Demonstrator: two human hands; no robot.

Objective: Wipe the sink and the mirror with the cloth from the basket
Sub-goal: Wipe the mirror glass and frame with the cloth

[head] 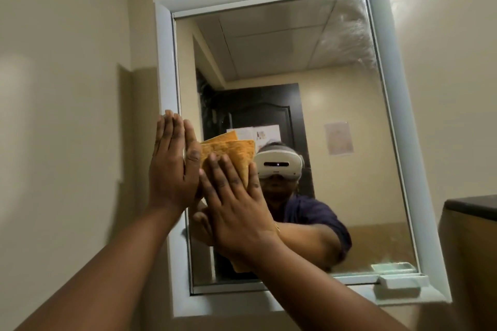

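Note:
A mirror (309,75) in a pale frame (164,62) hangs on the wall ahead. My right hand (236,207) lies flat, pressing an orange cloth (236,153) against the lower left of the glass. The cloth sticks out above the fingers, and a corner of it shows below the wrist. My left hand (172,166) is flat with fingers together, resting on the frame's left edge beside the cloth. It holds nothing. The sink and the basket are out of view.
The glass has a smeared patch (349,32) at its upper right. A small ledge (400,281) juts from the frame's bottom right. A dark-topped cabinet (473,223) stands at the right. Beige wall (67,88) fills the left. The mirror reflects a person and a dark door.

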